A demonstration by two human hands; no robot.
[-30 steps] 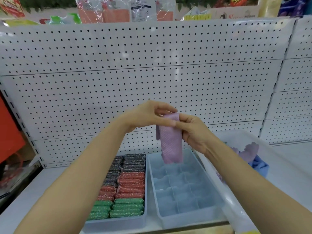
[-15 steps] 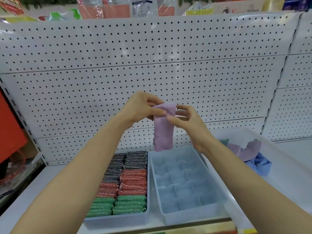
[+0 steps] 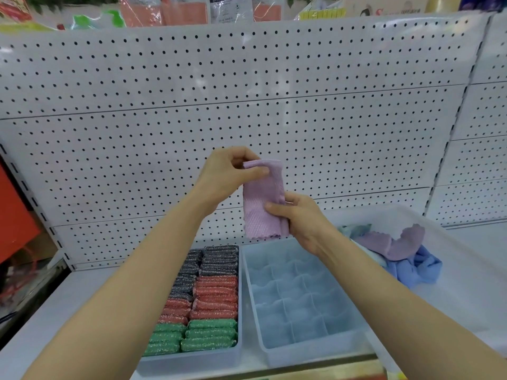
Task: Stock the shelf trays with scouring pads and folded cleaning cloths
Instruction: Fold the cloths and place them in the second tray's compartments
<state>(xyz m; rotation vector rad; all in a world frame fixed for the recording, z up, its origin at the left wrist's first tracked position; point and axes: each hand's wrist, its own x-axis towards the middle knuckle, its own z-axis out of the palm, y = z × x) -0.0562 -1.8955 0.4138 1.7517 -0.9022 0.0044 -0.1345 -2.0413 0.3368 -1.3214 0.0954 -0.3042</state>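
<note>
Nearest the camera, two trays sit side by side on the white shelf. The left tray is packed with scouring pads in rows: green at the front, red in the middle, dark grey at the back. The right tray, pale blue and split into small compartments, holds nothing. Above the trays both hands hold a folded pink cloth upright in the air. The left hand pinches its top corner between thumb and curled fingers, while the right hand grips its lower right edge, thumb across the front. To the right, a large clear bin holds a loose heap of cloths, pink on top of blue. Behind everything stands a white pegboard wall, with packaged goods along its top.
</note>
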